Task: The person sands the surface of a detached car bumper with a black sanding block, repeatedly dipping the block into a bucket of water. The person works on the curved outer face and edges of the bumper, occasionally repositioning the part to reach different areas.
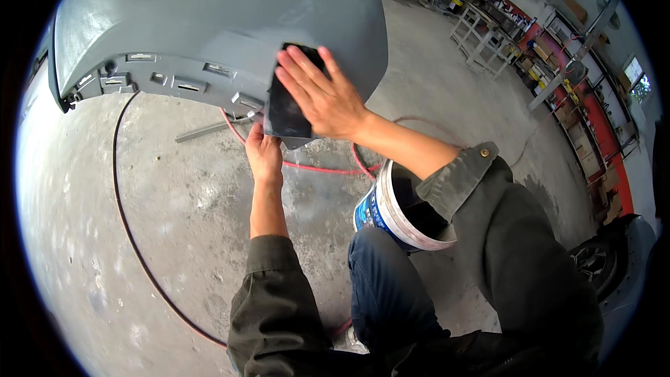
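Note:
A grey car bumper point(230, 7) fills the upper left of the head view, with a row of slotted tabs along its lower edge. My right hand point(328, 98) lies over a black sheet of sandpaper point(287, 113), its fingers stretched across it and pressing it flat against the bumper near its right end. The thumb is hidden. Just below the sheet, my left hand point(265, 153) is closed on the bumper's lower edge, and most of its fingertips are out of sight behind it.
By my knee stands a white and blue bucket point(412, 234), dark inside. A red hose point(317, 169) and a dark hose point(122, 216) run over the concrete floor. Sawhorse-like stands point(481, 38) and loaded shelves point(558, 73) line the right; a car wheel point(597, 262) shows lower right.

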`<state>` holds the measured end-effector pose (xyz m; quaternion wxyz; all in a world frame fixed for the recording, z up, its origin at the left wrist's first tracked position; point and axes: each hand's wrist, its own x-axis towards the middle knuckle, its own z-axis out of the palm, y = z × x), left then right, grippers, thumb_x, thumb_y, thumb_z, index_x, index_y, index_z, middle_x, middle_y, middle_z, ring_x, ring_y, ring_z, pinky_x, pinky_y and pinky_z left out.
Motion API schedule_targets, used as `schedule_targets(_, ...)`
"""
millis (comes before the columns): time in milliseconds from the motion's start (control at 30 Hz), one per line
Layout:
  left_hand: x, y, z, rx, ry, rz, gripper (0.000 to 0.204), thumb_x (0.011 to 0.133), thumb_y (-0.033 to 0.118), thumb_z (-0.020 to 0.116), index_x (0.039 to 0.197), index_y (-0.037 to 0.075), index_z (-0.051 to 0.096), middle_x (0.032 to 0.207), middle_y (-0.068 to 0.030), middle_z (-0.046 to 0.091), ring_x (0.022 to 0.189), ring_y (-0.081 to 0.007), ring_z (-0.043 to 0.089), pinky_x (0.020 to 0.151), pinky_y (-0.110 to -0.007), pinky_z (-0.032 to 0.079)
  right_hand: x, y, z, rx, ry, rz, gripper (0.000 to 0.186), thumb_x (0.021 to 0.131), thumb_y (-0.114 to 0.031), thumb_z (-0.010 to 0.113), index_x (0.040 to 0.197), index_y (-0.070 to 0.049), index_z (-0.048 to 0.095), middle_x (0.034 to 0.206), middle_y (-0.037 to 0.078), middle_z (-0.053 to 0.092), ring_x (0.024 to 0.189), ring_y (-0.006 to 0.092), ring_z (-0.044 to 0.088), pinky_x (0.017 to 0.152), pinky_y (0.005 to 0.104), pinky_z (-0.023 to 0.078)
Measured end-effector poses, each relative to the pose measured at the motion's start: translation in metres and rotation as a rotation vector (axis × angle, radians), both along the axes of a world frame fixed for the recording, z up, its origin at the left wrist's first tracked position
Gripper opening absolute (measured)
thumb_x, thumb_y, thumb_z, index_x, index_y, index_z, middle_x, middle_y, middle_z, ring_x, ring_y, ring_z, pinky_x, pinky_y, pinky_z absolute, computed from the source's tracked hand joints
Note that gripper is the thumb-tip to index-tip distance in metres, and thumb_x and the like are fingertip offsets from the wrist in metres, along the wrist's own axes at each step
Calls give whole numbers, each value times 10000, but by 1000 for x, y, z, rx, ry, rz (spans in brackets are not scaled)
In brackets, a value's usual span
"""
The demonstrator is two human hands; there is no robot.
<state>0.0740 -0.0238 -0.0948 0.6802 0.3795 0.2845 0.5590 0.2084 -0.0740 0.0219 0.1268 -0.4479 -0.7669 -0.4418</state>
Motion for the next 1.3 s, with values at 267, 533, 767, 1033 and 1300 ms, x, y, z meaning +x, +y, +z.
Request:
schedule_targets(267,14,-1,-7,14,0,100,248,999,247,609,987,2,646,832,40,620,719,-31,483,631,-200,395,-10,5,19,-4,-59,20,566,884,-193,443,1396,43,484,1549,190,366,1482,303,274,1203,549,159)
schedule_targets(533,20,5,-17,95,20,165,287,1009,265,592,941,-9,647,825,20,634,723,-54,490,640,-220,408,0,0,22,-34,-131,5,558,892,-168,434,1409,38,474,1550,166,378,1481,291,282,1205,530,174)
schedule_targets(767,17,0,-11,32,119,87,302,1018,271,577,978,-20,647,898,-19,664,815,-70,539,749,-225,452,19,-8,12,-30,-72,46,572,852,-113,489,1398,55,471,1538,188,391,1460,289,328,1203,525,161)
schedule_targets(1033,10,0,-9,15,135,128,305,1008,286,598,982,-10,664,841,9,643,767,-55,499,704,-217,426,-2,8,27,-16,-85,80,542,889,-159,433,1388,44,495,1517,179,422,1449,303,342,1204,492,194)
schedule_targets(1300,15,-3,-9,37,54,168,311,1014,298,590,926,5,648,772,47,576,693,-48,431,622,-217,370,-23,16,49,-25,-91,146,535,870,-133,451,1365,59,513,1515,190,424,1454,294,342,1206,486,188)
